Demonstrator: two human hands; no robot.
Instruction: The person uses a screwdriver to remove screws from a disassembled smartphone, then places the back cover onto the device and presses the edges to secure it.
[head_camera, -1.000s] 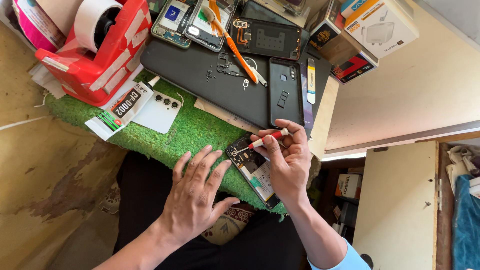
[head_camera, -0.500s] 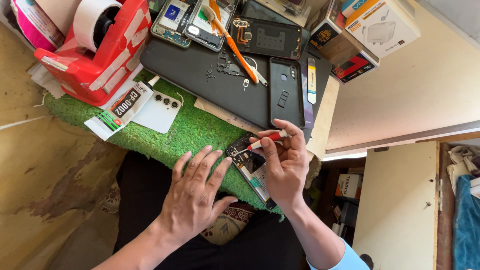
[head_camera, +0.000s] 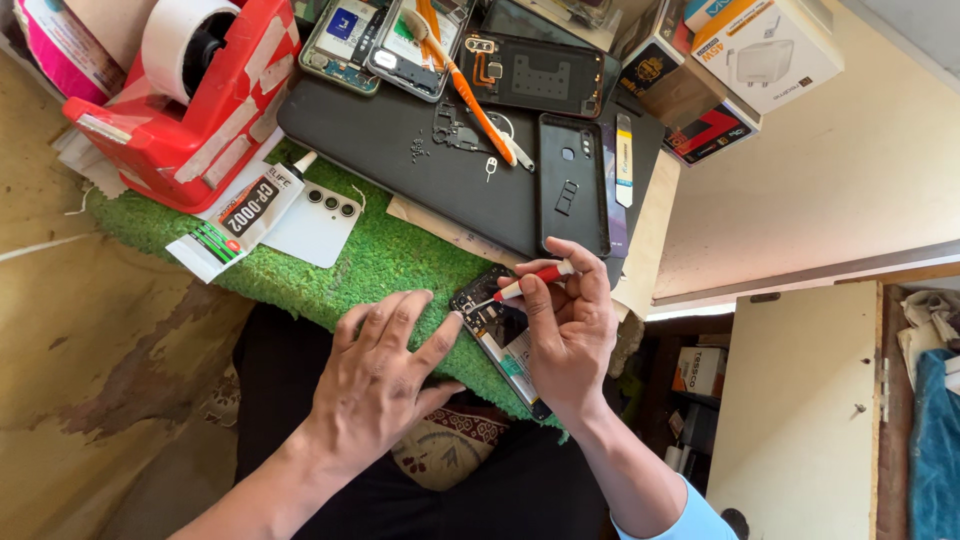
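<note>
- Fuzzy green mat (head_camera: 380, 260) covers the worn workbench; a glossy red tape dispenser (head_camera: 195, 110) sits at its far-left corner.
- Left hand (head_camera: 380, 380) lies flat on the mat, fingers spread.
- Right hand (head_camera: 570, 335) pinches a slim red-handled screwdriver (head_camera: 530, 280) over the opened phone (head_camera: 500, 335) at the mat's near edge.

Green turf mat (head_camera: 390, 262) carries the opened phone (head_camera: 497, 330) between both hands, white back cover (head_camera: 315, 222) and glue tube (head_camera: 245, 212) beyond the left hand (head_camera: 375, 385).

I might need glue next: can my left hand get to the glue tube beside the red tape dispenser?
Probably yes. The left hand lies flat on the green mat, holding nothing, and only bare mat shows between it and the glue tube.
</note>
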